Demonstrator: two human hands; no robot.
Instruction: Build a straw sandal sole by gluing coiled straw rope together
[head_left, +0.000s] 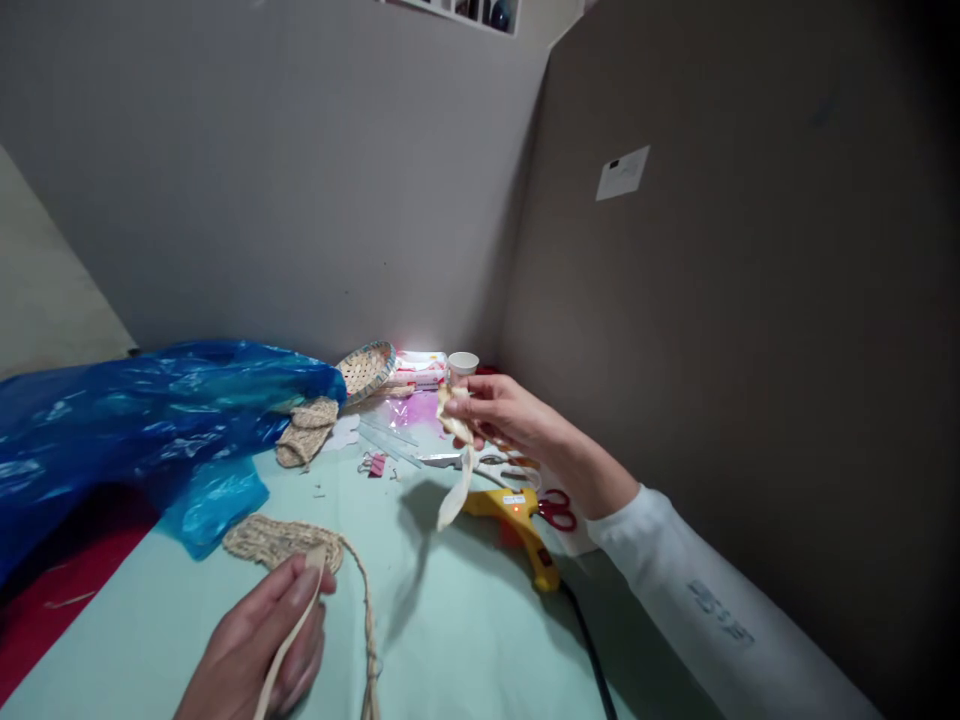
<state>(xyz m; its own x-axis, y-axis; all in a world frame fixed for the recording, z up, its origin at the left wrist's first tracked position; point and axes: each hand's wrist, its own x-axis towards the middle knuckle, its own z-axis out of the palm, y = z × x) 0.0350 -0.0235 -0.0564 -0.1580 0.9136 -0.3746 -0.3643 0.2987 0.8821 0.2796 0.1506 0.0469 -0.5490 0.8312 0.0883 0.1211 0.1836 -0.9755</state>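
My left hand [266,635] is closed on a flat, pale strip [289,640] pinched between thumb and fingers; its lower end runs out of view. Just beyond it lies a flat woven oval piece [262,537] with a braided cord [369,610] trailing toward the front. My right hand [506,415] is raised over the table, its fingers closed on a crumpled, pale yellow strip [456,490] that dangles down. Below that hand a yellow hot glue gun [525,515] lies on its side, a small orange light showing and its black cord running frontward. Red-handled scissors [556,510] lie beside the gun.
A blue plastic bag [150,420] spreads over the left, next to woven pieces [307,432]. Clear glue sticks [390,445], a pink binder clip [375,463], a round woven basket [365,372] and a white cup [463,364] stand farther back. Grey partitions [337,180] enclose the table.
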